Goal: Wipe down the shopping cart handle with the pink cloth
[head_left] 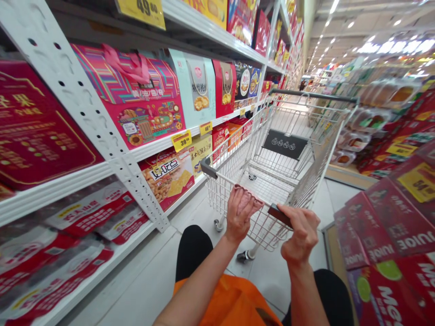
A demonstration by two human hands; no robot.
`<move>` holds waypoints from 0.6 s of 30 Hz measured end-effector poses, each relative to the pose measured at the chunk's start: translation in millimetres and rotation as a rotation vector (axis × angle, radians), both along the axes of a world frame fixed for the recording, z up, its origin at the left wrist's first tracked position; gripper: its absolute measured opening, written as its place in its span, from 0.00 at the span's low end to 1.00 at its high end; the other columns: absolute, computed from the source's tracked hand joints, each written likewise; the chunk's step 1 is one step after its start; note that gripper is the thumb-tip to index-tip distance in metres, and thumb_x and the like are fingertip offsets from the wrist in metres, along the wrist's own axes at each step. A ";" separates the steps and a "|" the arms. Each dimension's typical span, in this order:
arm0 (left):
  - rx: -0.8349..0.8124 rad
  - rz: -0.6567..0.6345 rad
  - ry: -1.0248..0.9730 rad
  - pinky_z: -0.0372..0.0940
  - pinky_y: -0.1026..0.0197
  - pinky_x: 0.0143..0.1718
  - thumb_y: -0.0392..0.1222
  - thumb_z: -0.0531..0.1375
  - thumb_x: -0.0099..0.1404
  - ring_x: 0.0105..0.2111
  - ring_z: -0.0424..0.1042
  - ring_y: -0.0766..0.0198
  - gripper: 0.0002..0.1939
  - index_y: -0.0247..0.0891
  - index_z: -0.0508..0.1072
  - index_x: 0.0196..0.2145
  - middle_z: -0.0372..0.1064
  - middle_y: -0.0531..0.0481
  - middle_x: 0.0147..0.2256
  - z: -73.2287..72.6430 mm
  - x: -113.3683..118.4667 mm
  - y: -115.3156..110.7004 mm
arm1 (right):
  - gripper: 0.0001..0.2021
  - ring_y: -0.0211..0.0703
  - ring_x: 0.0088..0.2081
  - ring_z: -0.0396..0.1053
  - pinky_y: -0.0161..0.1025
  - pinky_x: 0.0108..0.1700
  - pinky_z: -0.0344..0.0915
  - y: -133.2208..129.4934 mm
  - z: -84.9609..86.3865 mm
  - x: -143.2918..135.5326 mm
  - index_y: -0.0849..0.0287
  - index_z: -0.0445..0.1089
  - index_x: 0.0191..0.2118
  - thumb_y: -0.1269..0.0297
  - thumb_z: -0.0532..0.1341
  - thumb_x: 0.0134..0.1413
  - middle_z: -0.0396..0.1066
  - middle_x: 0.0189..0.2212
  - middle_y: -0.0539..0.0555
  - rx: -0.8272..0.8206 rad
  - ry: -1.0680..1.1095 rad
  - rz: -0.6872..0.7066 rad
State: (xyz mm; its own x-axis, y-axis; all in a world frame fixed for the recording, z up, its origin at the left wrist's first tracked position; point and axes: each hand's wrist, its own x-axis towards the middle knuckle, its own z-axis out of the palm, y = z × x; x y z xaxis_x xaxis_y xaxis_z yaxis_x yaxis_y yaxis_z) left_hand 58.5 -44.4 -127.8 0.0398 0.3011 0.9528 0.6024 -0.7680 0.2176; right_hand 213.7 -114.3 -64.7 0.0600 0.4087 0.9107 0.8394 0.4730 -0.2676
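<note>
1. The left hand [238, 222] grasps a pink cloth [245, 197], its fingers bent over it and pressing it onto the top front rail of a wire shopping cart [268, 185].
2. The right hand [301, 231] is curled around the dark corner bumper [280, 216] at the near right end of that rail; the undersides of its fingers are hidden.
3. The cart stands on pale floor tiles [190, 208] in the aisle, directly ahead of the person, its nose toward them. A grey corner bumper [208, 167] caps the near left end.
4. At the far end are the push handle [314, 96] and a black printed panel [285, 145]; a caster wheel [245, 257] shows below the front.
5. Left of the cart, a white shelf rack [124, 179] holds a pink cookie gift box [146, 113], a mint-green box [190, 95] and a red box [220, 90], with yellow price tags [181, 140] along the edge.
6. On the right are stacked red juice cartons [384, 226], and farther back, plastic-wrapped packs [374, 120].
7. The person's orange garment [234, 303] shows below the forearms, between black-clad knees [193, 244].
</note>
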 end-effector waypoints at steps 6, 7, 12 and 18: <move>-0.031 -0.008 0.019 0.70 0.45 0.58 0.29 0.56 0.68 0.60 0.66 0.54 0.23 0.43 0.67 0.60 0.70 0.42 0.54 -12.5 -10.3 -15.3 | 0.27 0.46 0.40 0.69 0.48 0.47 0.59 0.1 -0.8 6.6 0.58 0.74 0.45 0.66 0.37 0.69 0.78 0.35 0.56 -0.003 0.014 0.004; -0.040 -0.007 0.011 0.70 0.45 0.58 0.29 0.57 0.68 0.58 0.67 0.55 0.23 0.42 0.68 0.59 0.70 0.42 0.53 -8.5 -12.6 -17.3 | 0.26 0.46 0.40 0.69 0.47 0.47 0.59 -1.2 1.0 7.1 0.58 0.74 0.44 0.66 0.37 0.69 0.77 0.35 0.56 -0.001 0.011 0.008; -0.030 0.083 -0.040 0.63 0.40 0.63 0.30 0.57 0.68 0.65 0.60 0.50 0.25 0.45 0.67 0.61 0.62 0.41 0.61 21.5 -17.8 -9.0 | 0.17 0.45 0.41 0.69 0.48 0.54 0.55 -13.7 21.4 -1.6 0.57 0.73 0.43 0.66 0.46 0.68 0.78 0.35 0.53 -0.135 -0.075 -0.166; -0.034 0.048 -0.048 0.60 0.39 0.65 0.29 0.55 0.69 0.70 0.50 0.48 0.29 0.46 0.62 0.65 0.52 0.41 0.68 14.7 -9.0 14.0 | 0.17 0.44 0.45 0.70 0.47 0.57 0.52 -10.0 28.7 -21.5 0.58 0.70 0.52 0.63 0.48 0.67 0.78 0.45 0.54 -0.254 -0.283 -0.196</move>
State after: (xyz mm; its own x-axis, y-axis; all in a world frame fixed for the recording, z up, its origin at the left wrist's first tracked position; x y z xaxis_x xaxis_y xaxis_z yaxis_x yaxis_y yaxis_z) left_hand 49.5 -30.4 -113.1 -0.0215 0.3338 0.9424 0.6268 -0.7298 0.2728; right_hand 192.3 -124.2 -36.0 -0.0786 0.6283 0.7740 0.9641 0.2455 -0.1014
